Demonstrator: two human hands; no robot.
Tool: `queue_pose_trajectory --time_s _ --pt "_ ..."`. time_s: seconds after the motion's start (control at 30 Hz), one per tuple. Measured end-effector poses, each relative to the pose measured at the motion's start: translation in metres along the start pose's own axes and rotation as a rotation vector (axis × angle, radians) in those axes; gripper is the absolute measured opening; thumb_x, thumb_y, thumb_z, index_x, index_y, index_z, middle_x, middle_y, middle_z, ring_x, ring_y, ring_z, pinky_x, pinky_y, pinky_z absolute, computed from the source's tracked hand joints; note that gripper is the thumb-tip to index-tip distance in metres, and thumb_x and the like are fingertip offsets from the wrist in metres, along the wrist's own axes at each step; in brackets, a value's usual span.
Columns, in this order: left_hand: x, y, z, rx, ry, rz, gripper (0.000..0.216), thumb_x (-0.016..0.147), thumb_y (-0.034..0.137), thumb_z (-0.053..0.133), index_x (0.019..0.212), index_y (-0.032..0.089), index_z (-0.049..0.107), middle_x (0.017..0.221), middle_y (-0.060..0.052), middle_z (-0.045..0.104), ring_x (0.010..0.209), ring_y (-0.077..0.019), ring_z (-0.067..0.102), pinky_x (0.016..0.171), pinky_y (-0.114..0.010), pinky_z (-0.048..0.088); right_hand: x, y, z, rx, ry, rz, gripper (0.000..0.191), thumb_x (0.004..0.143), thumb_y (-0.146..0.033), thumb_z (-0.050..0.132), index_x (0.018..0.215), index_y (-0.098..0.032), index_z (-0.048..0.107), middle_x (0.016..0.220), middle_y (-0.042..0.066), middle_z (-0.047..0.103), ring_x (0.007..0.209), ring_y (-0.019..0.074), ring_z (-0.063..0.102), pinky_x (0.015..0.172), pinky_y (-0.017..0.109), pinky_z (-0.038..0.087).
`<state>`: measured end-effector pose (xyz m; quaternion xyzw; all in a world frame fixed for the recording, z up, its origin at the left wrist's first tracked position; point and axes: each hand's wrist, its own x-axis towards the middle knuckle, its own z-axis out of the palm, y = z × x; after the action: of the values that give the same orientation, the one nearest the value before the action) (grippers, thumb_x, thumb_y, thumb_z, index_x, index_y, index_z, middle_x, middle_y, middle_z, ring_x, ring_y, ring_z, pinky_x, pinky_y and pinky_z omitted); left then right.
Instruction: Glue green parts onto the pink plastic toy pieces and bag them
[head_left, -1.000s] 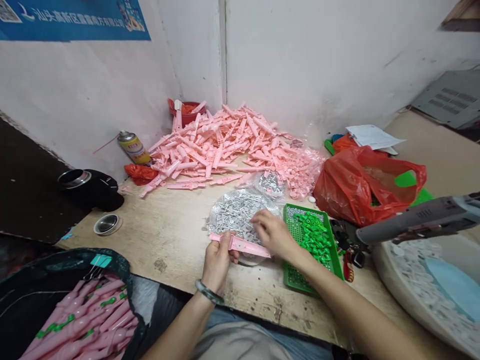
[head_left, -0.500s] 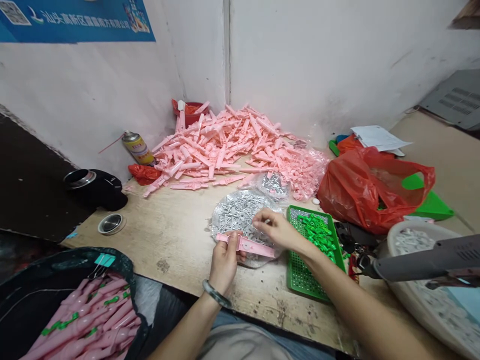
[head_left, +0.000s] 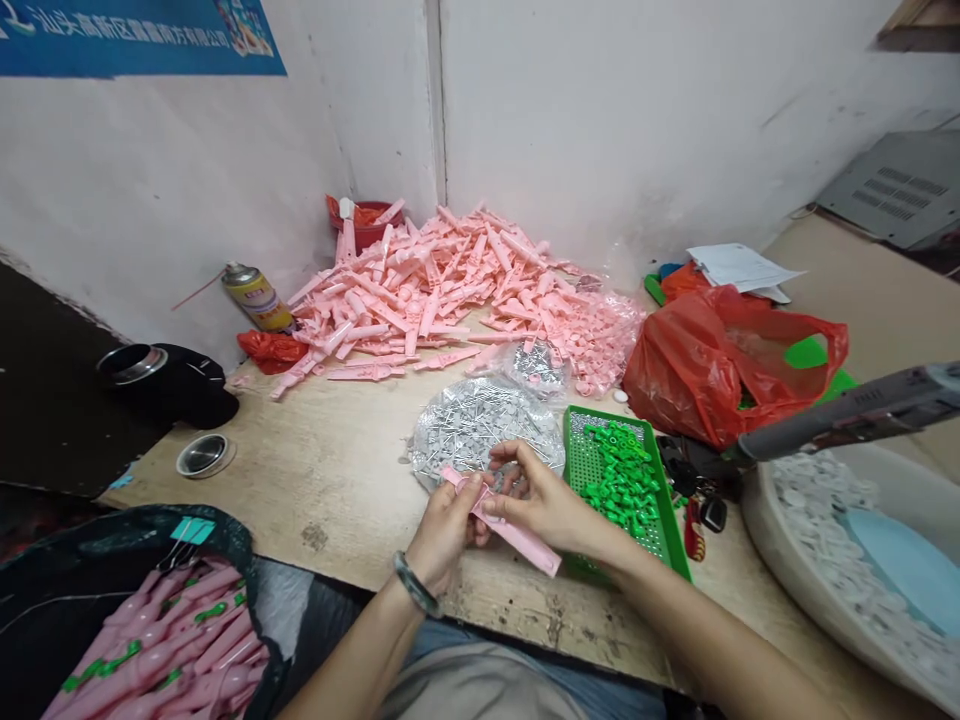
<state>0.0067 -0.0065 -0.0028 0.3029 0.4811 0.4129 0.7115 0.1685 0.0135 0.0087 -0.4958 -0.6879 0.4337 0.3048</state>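
you are clenching the pink plastic piece [head_left: 525, 545] in your left hand [head_left: 446, 530], and its far end is sticking out past your right hand [head_left: 544, 505], slanting down over the corner of the green perforated tray [head_left: 581, 470]. your right fingers [head_left: 499, 505] are pressing around the piece's middle, but i cannot tell whether they are gripping it or only resting on it. if they are only resting and your left hand is taking the whole load, a twist could make the smooth plastic slip and drop.

the clear bag of small grey metal pins [head_left: 480, 425] is sitting just behind your hands. if your knuckles are catching its loose film, the pins could spill across the plywood bench [head_left: 337, 480] and mix with the green plastic parts [head_left: 619, 480] on the tray.

the piece's free end is also hanging close to those green parts, so a quick swing could knock some off. on your right, the grey power tool [head_left: 847, 420] is hanging above the white basin [head_left: 757, 520], and a wide elbow movement could bump it.
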Motion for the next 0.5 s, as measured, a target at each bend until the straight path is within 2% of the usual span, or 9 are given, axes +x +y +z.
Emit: queue_pose_trajectory --time_s 0.07,0.13,0.2,0.3,0.37,0.43,0.5 --pt "-0.003 0.004 -0.001 -0.004 -0.014 -0.042 0.048 0.073 0.057 0.073 0.090 0.013 0.065 0.059 0.002 0.057 0.048 -0.0095 0.045 0.045 -0.020 0.034 0.013 0.009 -0.015 -0.303 -0.027 0.003 0.019 0.095 -0.029 0.054 0.110 -0.019 0.059 0.105 0.007 0.067 0.085 0.0172 0.063 0.074 0.029 0.051" --pt "-0.005 0.009 0.000 0.024 0.044 -0.005 0.044 0.076 0.054 0.072 0.088 0.012 0.065 0.067 -0.002 0.063 0.057 -0.0117 0.054 0.052 -0.021 0.041 0.029 0.018 -0.030 -0.683 0.040 0.033 0.019 0.097 -0.023 0.048 0.102 -0.018 0.066 0.102 0.009 0.069 0.095 0.0223 0.064 0.083 0.034 0.048" --pt "-0.007 0.013 0.003 -0.030 0.076 -0.027 0.038 0.079 0.049 0.070 0.089 0.012 0.064 0.074 -0.005 0.066 0.066 -0.0141 0.059 0.060 -0.023 0.047 0.041 0.025 -0.039 -0.910 0.072 0.058 0.021 0.093 -0.015 0.049 0.100 -0.016 0.069 0.103 0.013 0.070 0.100 0.0271 0.063 0.086 0.037 0.046" --pt "-0.009 0.019 0.006 -0.262 0.021 -0.179 0.028 0.079 0.029 0.070 0.101 0.016 0.059 0.082 -0.005 0.066 0.073 -0.0182 0.065 0.067 -0.030 0.053 0.052 0.028 -0.039 -0.976 0.023 0.071 0.024 0.085 -0.007 0.050 0.097 -0.013 0.070 0.097 0.016 0.070 0.095 0.0287 0.065 0.081 0.036 0.046" --pt "-0.011 0.021 0.007 -0.352 -0.029 -0.225 0.038 0.072 0.011 0.067 0.107 0.018 0.055 0.085 -0.003 0.066 0.079 -0.0206 0.068 0.074 -0.036 0.056 0.054 0.027 -0.035 -1.014 0.000 0.078 0.023 0.084 -0.006 0.050 0.094 -0.012 0.070 0.096 0.017 0.070 0.094 0.0289 0.065 0.078 0.035 0.046" --pt "-0.012 0.022 0.007 -0.329 -0.052 -0.211 0.047 0.066 0.001 0.064 0.109 0.018 0.055 0.086 -0.003 0.065 0.083 -0.0205 0.068 0.079 -0.038 0.057 0.054 0.026 -0.033 -1.034 -0.016 0.081 0.021 0.084 -0.008 0.051 0.092 -0.012 0.070 0.097 0.017 0.069 0.095 0.0294 0.065 0.076 0.034 0.046" --pt "-0.011 0.021 0.007 -0.258 -0.063 -0.180 0.046 0.065 -0.001 0.064 0.107 0.016 0.057 0.090 -0.004 0.065 0.087 -0.0203 0.068 0.081 -0.037 0.057 0.053 0.024 -0.034 -1.040 -0.014 0.083 0.021 0.084 -0.010 0.051 0.092 -0.012 0.071 0.099 0.017 0.068 0.096 0.0298 0.064 0.075 0.034 0.047"
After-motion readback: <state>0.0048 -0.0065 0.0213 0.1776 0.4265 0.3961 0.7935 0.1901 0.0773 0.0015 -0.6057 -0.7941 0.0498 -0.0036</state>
